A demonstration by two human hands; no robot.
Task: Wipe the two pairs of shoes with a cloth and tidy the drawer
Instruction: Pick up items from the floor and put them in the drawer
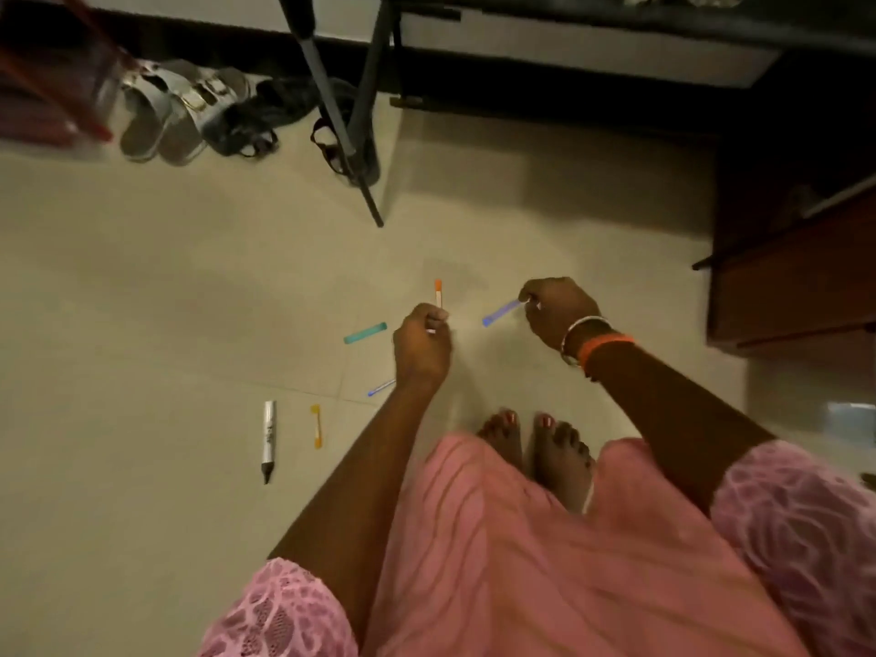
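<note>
Pink skirt low in frame; above it, the left hand (421,343) pinches an orange pen (438,292), the right hand (559,310) a blue pen (500,313). Left of centre, a teal pen (365,333) lies nearly crosswise, nearest the left hand.

I see smooth, faintly glossy floor tiles (189,286), plastic-looking markers: orange (438,292), teal (365,333). Silver marker (268,438) has a satin sheen. Pink dress (497,561) is matt cloth, lace sleeves (284,614). Drawer cabinet (796,277) looks like dark wood.
</note>
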